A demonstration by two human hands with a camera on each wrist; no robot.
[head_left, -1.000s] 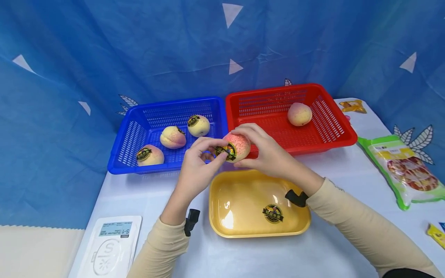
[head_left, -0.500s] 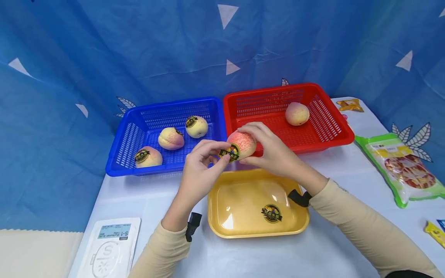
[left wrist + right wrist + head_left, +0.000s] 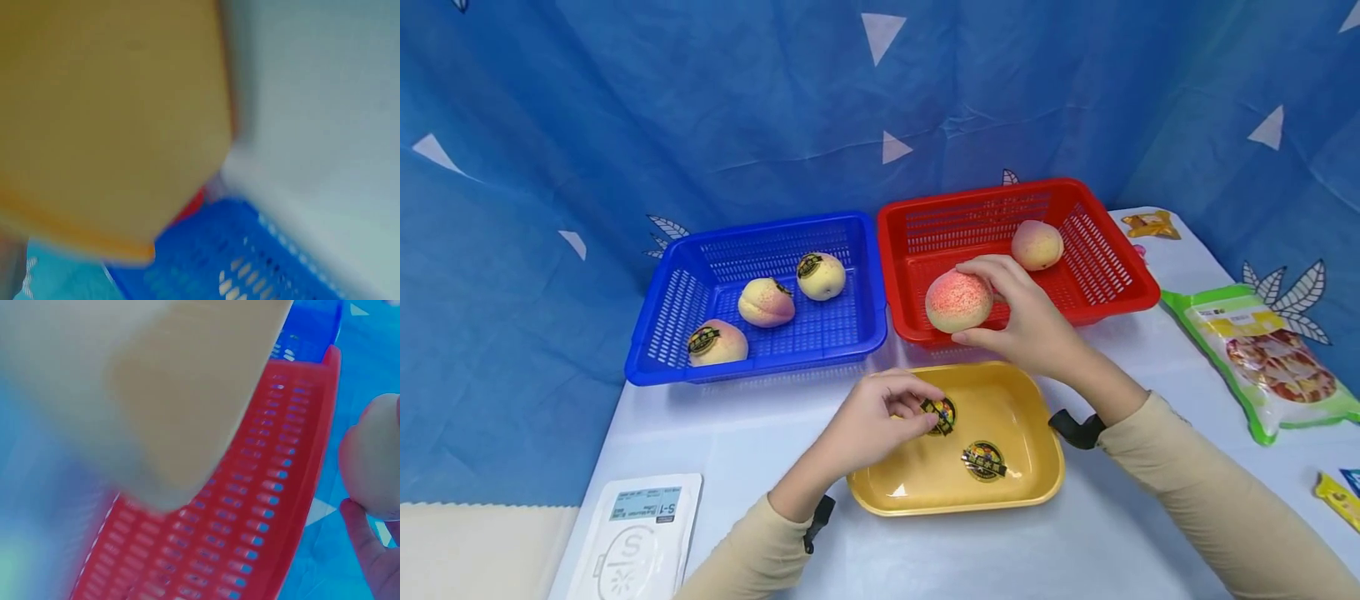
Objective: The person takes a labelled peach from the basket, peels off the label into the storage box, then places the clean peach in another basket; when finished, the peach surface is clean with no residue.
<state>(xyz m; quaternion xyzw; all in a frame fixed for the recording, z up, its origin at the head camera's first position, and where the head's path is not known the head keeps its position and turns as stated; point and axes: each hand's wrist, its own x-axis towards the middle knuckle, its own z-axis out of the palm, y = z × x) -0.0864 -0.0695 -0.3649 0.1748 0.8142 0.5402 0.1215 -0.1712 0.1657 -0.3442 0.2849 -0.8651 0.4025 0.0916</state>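
My right hand point(image 3: 1033, 321) holds a pink-and-cream peach point(image 3: 958, 302) between fingers and thumb, over the front of the red basket point(image 3: 1086, 315). In the right wrist view the peach point(image 3: 374, 462) shows at the right edge. Above the yellow tray point(image 3: 1047, 475), my left hand point(image 3: 872, 425) pinches a round black-and-gold sticker point(image 3: 942, 415) by its edge. A similar sticker point(image 3: 984, 461) lies in the tray. One peach point(image 3: 1037, 246) sits inside the red basket. The left wrist view shows no hand clearly; the tray point(image 3: 112, 125) fills much of it.
Left of the red basket stands a blue basket point(image 3: 820, 358) with three peaches, black stickers showing on them. A green-edged food bag point(image 3: 1270, 358) lies at the right, small wrapped snacks point(image 3: 1152, 224) near it. A white packet point(image 3: 636, 537) lies front left.
The sticker has come away from the peach. My left hand has drawn it down over the tray, while my right hand has carried the peach rightward and slightly up to the red basket.
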